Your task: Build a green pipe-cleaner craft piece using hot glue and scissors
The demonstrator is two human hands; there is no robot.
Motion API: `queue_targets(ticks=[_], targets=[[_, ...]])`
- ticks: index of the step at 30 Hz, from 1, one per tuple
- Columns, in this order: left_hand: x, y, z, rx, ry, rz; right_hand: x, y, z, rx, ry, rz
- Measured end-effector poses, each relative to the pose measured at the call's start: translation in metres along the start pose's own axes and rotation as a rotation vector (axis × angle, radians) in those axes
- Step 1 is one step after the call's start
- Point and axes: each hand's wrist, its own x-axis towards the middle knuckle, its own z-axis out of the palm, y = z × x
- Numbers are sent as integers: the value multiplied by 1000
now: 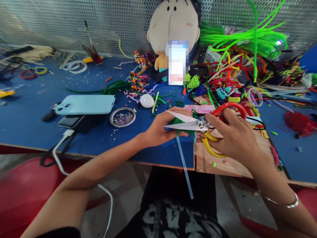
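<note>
In my right hand (232,135) is a pair of scissors (190,125) with one red and one yellow handle loop. The blades stand apart and point left, across my left hand (160,127). My left hand is closed around a fuzzy green piece (182,124), partly hidden behind the blades and fingers. Below that hand a clear glue stick (184,168) sticks down past the table's front edge; its upper end is hidden. Close behind the hands lies a pink strip (199,109).
A light blue phone (85,104) lies on the left, with a white cable (57,152) hanging off the edge. Near it is a round dish (122,109) of beads. A white egg-shaped object (147,100), a plush figure (173,26) and tangled pipe cleaners (245,43) are farther back.
</note>
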Motion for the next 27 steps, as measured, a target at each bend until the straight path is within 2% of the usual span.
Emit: queue_targets(ticks=[5,17,27], targets=[[0,-1,0,-9,3,21,-1,2,6,-34,187,-72],[0,-2,0,-30,-4,28,-1,5,7,-54,239,-129],[0,0,-1,-22,-18,-18,-3,7,7,-78,258,-137]])
